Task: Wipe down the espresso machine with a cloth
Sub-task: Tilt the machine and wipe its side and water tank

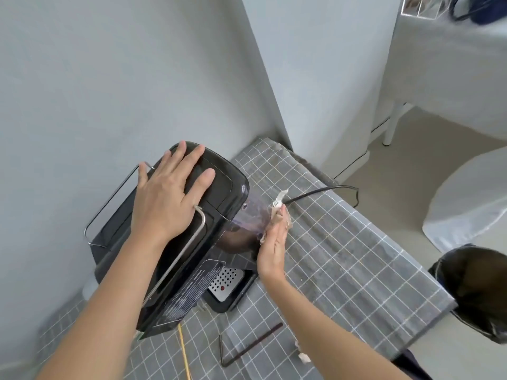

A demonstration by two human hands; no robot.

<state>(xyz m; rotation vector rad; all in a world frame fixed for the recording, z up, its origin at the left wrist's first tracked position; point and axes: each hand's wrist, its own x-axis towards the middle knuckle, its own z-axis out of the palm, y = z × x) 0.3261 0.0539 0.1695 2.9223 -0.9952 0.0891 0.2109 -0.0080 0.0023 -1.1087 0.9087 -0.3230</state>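
Note:
A black espresso machine (219, 185) with a steel rail on top stands on a grey checked tablecloth (343, 256) against the wall. My left hand (167, 196) lies flat on its top, fingers spread, holding nothing. My right hand (274, 242) presses a beige cloth (279, 204) against the clear water tank (251, 218) on the machine's right side. The cloth is mostly hidden behind my palm. The machine's perforated drip tray (226, 281) shows below my right wrist.
A black power cord (323, 192) runs from the machine off the table's far edge. A bent dark rod (247, 346) and a yellow cable (183, 349) lie near the front. A black-lined bin (477, 292) stands right of the table; a white-covered chair (466, 201) beyond.

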